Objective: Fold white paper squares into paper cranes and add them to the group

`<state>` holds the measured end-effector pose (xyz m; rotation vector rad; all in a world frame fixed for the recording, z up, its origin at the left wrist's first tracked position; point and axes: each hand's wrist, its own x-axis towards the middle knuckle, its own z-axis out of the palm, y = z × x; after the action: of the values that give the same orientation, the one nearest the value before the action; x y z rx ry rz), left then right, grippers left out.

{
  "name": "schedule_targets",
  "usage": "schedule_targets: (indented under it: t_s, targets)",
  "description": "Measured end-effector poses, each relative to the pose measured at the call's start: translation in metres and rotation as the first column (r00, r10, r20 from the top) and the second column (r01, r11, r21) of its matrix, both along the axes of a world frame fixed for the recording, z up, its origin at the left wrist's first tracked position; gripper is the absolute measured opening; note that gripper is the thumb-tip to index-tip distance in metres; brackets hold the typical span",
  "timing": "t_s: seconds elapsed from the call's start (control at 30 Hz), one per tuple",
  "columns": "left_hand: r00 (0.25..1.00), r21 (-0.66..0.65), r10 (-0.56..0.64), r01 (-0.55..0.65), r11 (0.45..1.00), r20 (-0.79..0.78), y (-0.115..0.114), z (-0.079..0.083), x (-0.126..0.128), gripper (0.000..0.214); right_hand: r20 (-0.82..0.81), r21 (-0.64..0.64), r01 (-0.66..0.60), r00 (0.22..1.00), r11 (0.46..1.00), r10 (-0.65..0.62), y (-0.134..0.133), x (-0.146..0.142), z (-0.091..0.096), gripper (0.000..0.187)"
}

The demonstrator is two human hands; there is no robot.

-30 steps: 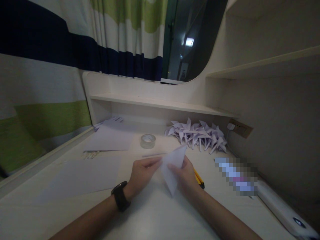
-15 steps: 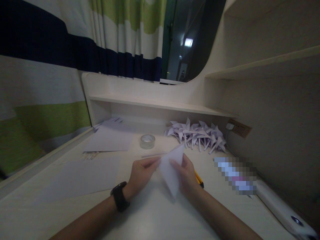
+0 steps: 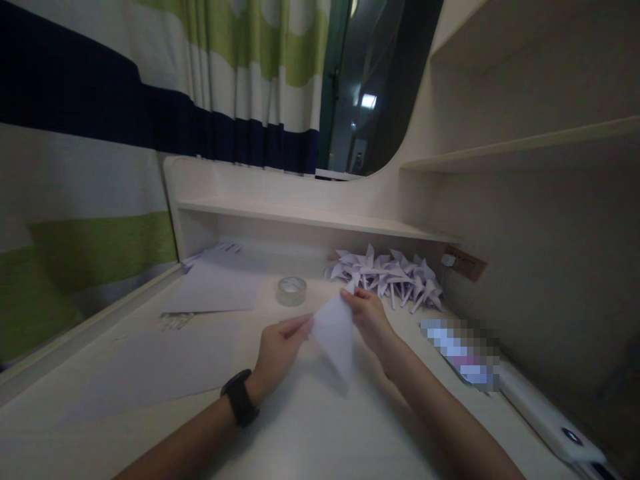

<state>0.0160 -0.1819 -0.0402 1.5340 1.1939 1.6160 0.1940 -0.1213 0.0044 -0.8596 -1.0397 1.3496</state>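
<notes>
A folded white sheet of paper (image 3: 333, 333) hangs a little above the desk between both hands. My left hand (image 3: 277, 350), with a black watch on its wrist, pinches the paper's left edge. My right hand (image 3: 367, 317) pinches the paper's upper corner, closer to the back of the desk. The paper's lower point hangs down toward me. Behind my right hand lies a heap of folded white paper pinwheels (image 3: 385, 273).
A roll of clear tape (image 3: 292, 291) stands behind the hands. Flat white sheets (image 3: 217, 287) lie at the left and back left of the desk (image 3: 310, 427). A white power strip (image 3: 550, 413) lies at the right. A low shelf (image 3: 310, 217) runs along the back.
My right hand slid from the paper's lower right side up to its top corner, and the paper now hangs narrower. The yellow tool by that hand no longer shows. The camera tilted slightly.
</notes>
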Motion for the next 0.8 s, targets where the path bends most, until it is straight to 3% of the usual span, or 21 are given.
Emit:
schedule_targets:
  t_s: [0.2,0.37,0.8]
  targets:
    - [0.992,-0.009,0.107,-0.106,0.994,0.062,0.011,0.000,-0.009,0.029,0.085,0.040,-0.043,0.996,0.998,0.040,0.016,-0.019,0.022,0.032]
    - [0.982,-0.002,0.176,-0.176,0.984,0.066,0.015,0.002,-0.017,0.031,0.162,0.100,-0.122,0.981,0.987,0.105,0.019,-0.019,0.038,0.032]
    - [0.979,0.000,0.194,-0.194,0.981,0.059,0.009,0.006,-0.013,0.028,0.181,0.176,-0.081,0.982,0.981,0.049,0.022,-0.006,0.041,0.031]
